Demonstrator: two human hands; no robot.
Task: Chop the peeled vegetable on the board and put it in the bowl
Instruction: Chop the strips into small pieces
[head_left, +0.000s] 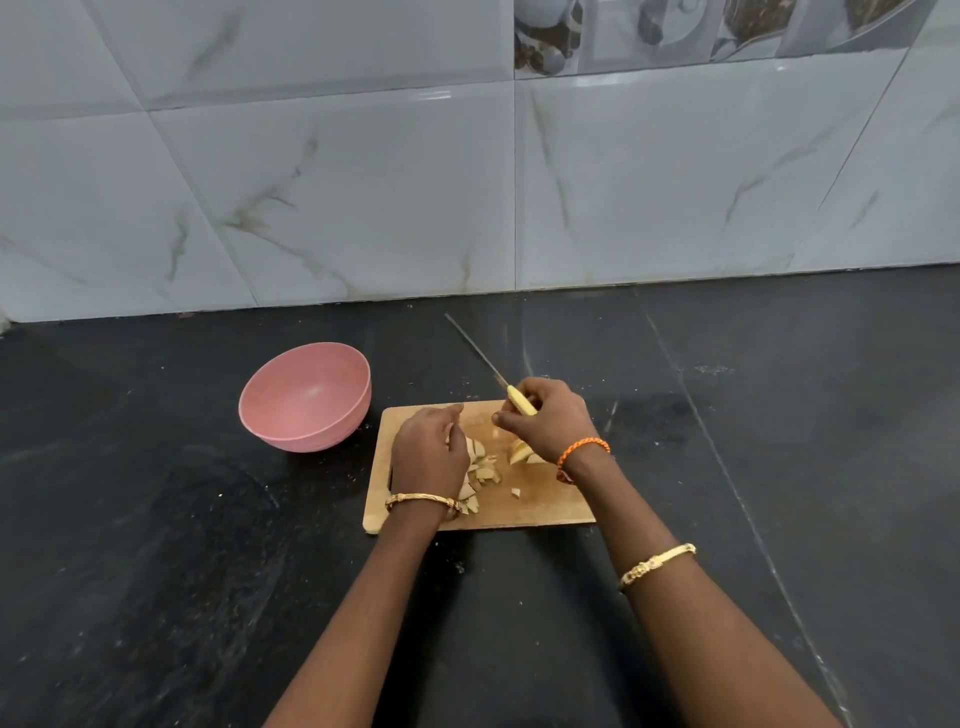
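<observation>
The chopped vegetable is seen as pale pieces spread across the middle of the wooden board, on the dark tabletop. 2 groups can be told apart: a loose heap just beside and partly under the left hand, and a larger wedge just under the right hand. 1 small bit lies alone nearer the board's front edge.

The left hand is laid over its heap with the fingers curved downward; whether pieces are pinched or only gathered cannot be told. The right hand is curled round the yellow handle of the knife, whose thin blade is pointed up and away to the left, off the board and toward the wall.

The step in hand is judged to be late chopping or the start of gathering, since most of the vegetable is already cut.

The pink bowl is stood beyond the board's far left corner, apart from it, and nothing is seen inside. It lies up and to the left of the pieces, so the left hand is nearer; the transfer would be made that way.

The tiled wall is set behind. No brand, label or readable writing is visible.
</observation>
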